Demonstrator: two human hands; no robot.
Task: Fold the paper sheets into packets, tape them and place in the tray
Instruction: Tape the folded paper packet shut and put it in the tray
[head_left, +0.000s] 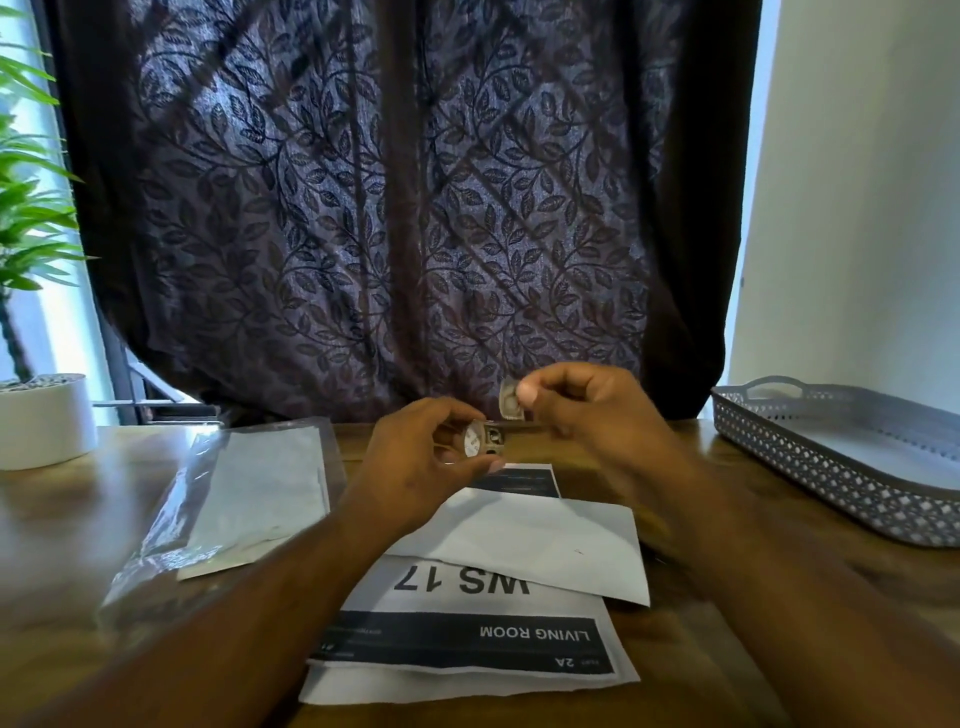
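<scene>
Step in hand: taping, judged from the tape drawn out above a folded sheet.
Left grip (431, 457): fingers curled round a small tape dispenser (483, 441), held above the counter (62, 530).
Right grip (576, 405): thumb and forefinger pinch the tape end (509, 397), just above and to the right of the dispenser. Whether the strip is cut cannot be told.
Folded sheet (519, 540): lies flat on the counter, directly below both grips and on the person's side of them. Its long axis runs left to right, dropping slightly toward the right.
Printed sheet (467, 639): under the folded sheet and partly covered by it.
Key relation: the tape must travel down and toward the person to meet the folded sheet; the right grip is nearer its upper edge.
Tray (831, 467): at the right of the counter, well apart from the sheets; nearer the right grip.
Plastic sleeve (223, 499): left of the sheets, just beside the left forearm.
Open room: bare counter between the folded sheet and the tray.
</scene>
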